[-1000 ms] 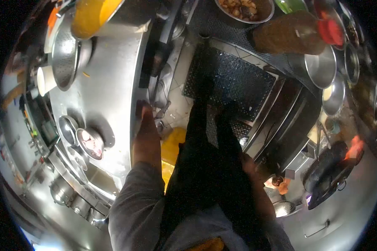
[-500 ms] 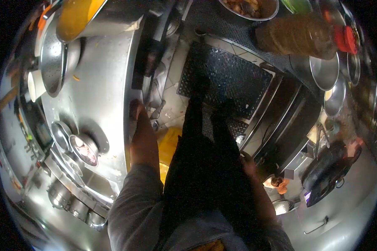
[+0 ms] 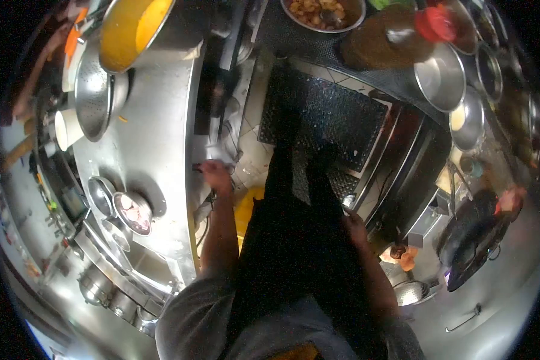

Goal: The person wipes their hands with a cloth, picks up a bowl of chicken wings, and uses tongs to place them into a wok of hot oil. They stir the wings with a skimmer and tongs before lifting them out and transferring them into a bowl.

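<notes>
Counter, s/steel, ran along our L; a black perforated mat lay below, to its R. On the counter we had a colander & a metal bowl w/ pale pink pieces. Our L hand was just by the counter's front, fingers bent in, hold unclear. Our R hand hung low, R side; spread or pressed tog., we couldn't tell.

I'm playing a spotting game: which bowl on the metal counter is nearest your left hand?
The small bowl with pinkish pieces; the bowl beside it, the holey bowl and the yellow-filled bowl sit farther away.
</notes>
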Demonstrator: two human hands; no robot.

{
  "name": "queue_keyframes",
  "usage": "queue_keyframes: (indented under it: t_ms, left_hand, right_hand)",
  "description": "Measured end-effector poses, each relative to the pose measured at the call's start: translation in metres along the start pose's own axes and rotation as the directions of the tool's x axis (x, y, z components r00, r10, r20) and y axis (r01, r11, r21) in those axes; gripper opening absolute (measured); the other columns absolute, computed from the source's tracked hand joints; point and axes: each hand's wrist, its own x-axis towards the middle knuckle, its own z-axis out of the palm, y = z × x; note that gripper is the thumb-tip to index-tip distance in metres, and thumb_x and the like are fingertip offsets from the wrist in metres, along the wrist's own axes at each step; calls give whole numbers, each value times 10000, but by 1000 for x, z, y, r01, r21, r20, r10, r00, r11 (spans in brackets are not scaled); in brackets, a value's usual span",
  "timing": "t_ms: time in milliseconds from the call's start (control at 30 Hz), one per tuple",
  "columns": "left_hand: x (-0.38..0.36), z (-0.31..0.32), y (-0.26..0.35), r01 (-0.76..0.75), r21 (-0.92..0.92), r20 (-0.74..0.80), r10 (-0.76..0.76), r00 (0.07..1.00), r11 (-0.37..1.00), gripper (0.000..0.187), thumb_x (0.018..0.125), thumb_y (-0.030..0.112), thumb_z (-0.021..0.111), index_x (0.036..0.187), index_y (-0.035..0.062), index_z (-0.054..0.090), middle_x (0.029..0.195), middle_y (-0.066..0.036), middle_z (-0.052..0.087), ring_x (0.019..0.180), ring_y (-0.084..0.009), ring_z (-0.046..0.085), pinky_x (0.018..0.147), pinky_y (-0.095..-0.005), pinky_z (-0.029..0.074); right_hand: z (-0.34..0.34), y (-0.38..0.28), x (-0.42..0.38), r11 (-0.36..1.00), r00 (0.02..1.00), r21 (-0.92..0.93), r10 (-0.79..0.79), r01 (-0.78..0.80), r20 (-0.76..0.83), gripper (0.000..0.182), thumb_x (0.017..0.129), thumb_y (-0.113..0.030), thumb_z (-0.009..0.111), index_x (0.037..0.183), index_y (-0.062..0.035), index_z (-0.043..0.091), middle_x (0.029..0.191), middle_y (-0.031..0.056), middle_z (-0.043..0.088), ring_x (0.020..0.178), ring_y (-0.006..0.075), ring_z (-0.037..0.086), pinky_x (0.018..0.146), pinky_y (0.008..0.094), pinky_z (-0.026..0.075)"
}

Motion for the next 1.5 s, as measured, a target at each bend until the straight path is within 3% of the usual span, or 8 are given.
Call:
queue_keyframes:
  t_ms: [200, 233, 267, 533, 800, 933, 1333, 1500]
  left_hand:
    - [-115, -41, 227, 783, -350, 895, -64, 442, 514, 239, 953, 175, 519, 1148, 40, 483, 988, -106, 596, 803, -221, 617, 646, -357, 549]
    - [-127, -42, 219, 262, -519, 802, 358, 478, 814, 300, 966, 198, 533, 1202, 34, 450, 1011, -100, 587, 862, -232, 607, 697, -369, 544]
    - [-138, -57, 265, 758, -275, 938, -10, 347, 592, 273, 965, 188, 549, 1170, 31, 459, 1028, -94, 581, 894, -232, 596, 731, -378, 538]
    - [-113, -152, 387, 583, -384, 921, 343, 185, 716, 171, 941, 145, 610, 1067, 53, 540, 955, -50, 628, 773, -134, 620, 633, -263, 525]
    - [13, -339, 460, -558, -736, -170, 693, 700, 383, 85, 945, 2, 535, 1021, -4, 574, 938, -123, 656, 735, -134, 609, 670, -254, 515]
    - [29, -452, 470, -983, -80, -651, 739, 175, 163, 74, 900, -33, 575, 957, -15, 619, 906, -125, 657, 746, -150, 614, 662, -270, 509]
    - [6, -627, 422, -453, 577, -673, 710, 208, 679, 135, 879, 198, 632, 960, 110, 695, 834, -107, 696, 706, -260, 676, 660, -360, 524]
    - [21, -628, 416, -339, 579, -730, 657, 188, 741, 167, 876, 290, 603, 952, 171, 691, 842, -69, 704, 769, -303, 676, 695, -422, 522]
  right_hand:
    - [-9, -196, -24, 906, 990, 408, -137, 116, 24, 524, 941, -303, 607, 1383, -65, 455, 1173, 63, 611, 990, 195, 601, 843, 332, 488]
    - [-14, -229, -33, 838, 975, 514, -222, 182, 17, 560, 937, -326, 613, 1398, -66, 430, 1224, 46, 584, 1040, 202, 592, 867, 340, 488]
    - [-18, -248, -39, 825, 965, 518, -264, 225, 1, 560, 937, -326, 613, 1398, -66, 430, 1224, 46, 584, 1040, 202, 592, 867, 340, 488]
    - [-47, -422, -160, 849, 938, 408, -339, 337, -69, 352, 942, -228, 583, 1187, 24, 572, 951, 97, 678, 872, 194, 647, 815, 304, 508]
    - [-35, -555, -339, 492, 544, 552, -835, 673, 81, 238, 926, -146, 611, 1112, 0, 637, 953, 57, 676, 842, 124, 617, 785, 311, 508]
    - [-22, -597, -410, 174, -159, 605, -876, 777, 456, 260, 906, -141, 642, 1124, 0, 636, 998, 77, 695, 864, 156, 652, 784, 319, 513]
    - [-33, -519, -485, 250, -435, 952, -848, 177, 303, 326, 972, -74, 472, 1263, 58, 540, 1235, 286, 577, 1096, 319, 633, 922, 289, 545]
    - [-33, -481, -477, -144, -521, 976, -853, 162, -39, 265, 939, -109, 549, 1129, 64, 612, 1118, 345, 603, 1084, 454, 601, 919, 539, 501]
